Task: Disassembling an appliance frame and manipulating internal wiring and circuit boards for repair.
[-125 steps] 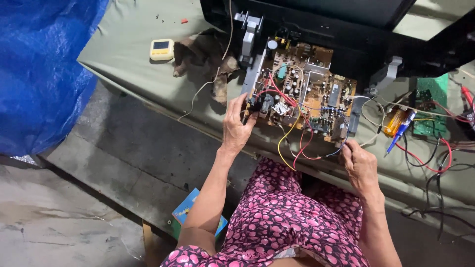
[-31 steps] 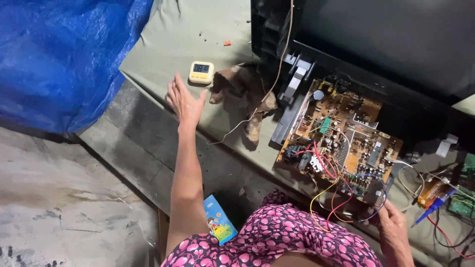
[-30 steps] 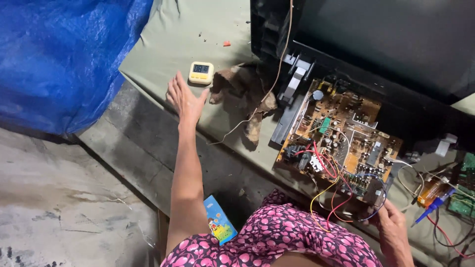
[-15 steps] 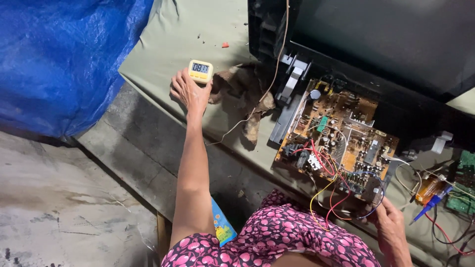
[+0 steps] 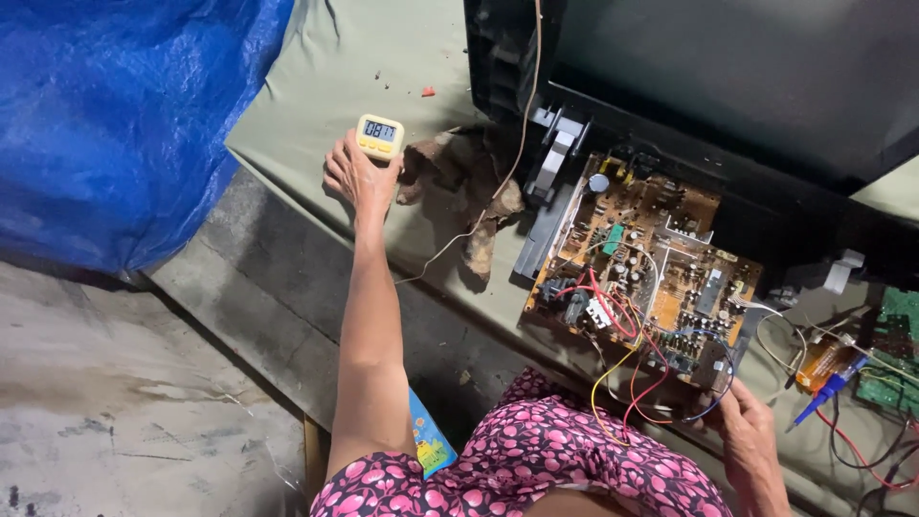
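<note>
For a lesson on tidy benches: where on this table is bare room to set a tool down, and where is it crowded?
Bare cloth lies between the blue tarp and the black casing, above the timer at the left hand. Crowded: the rag, the circuit board and the wires past the right hand.

The timer (image 5: 380, 137) is partly covered at its near edge by the left hand (image 5: 358, 175), so how the fingers sit on it cannot be told. The right hand (image 5: 751, 438) runs off the bottom edge, its fingertips lost among wires (image 5: 639, 378) at the corner of the circuit board (image 5: 643, 271). The black casing (image 5: 728, 86) is cut by the top and right edges. A green board (image 5: 890, 354) leaves the frame at right.
</note>
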